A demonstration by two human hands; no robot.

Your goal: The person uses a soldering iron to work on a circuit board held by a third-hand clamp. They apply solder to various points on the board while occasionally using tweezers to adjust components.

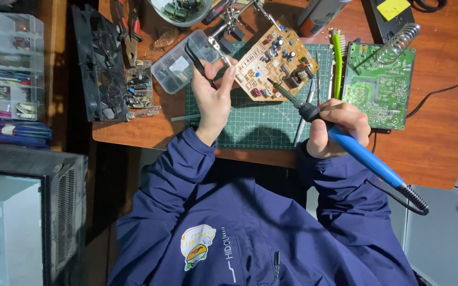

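My right hand [337,127] grips a blue-handled soldering iron [345,143], its tip resting on a tan circuit board [276,59] that is clamped in a helping-hands stand [229,21] over a green cutting mat [261,116]. My left hand [213,95] holds black tweezers [200,63] whose tips point up and left, just beside the board's left edge. Both sleeves are dark blue.
A green circuit board [380,85] lies at the right with a coiled iron stand [401,42] on it. A clear small-parts box [184,61], a small board [140,85], pliers [131,32] and a black fan [99,63] sit left. A parts organiser [6,63] is far left.
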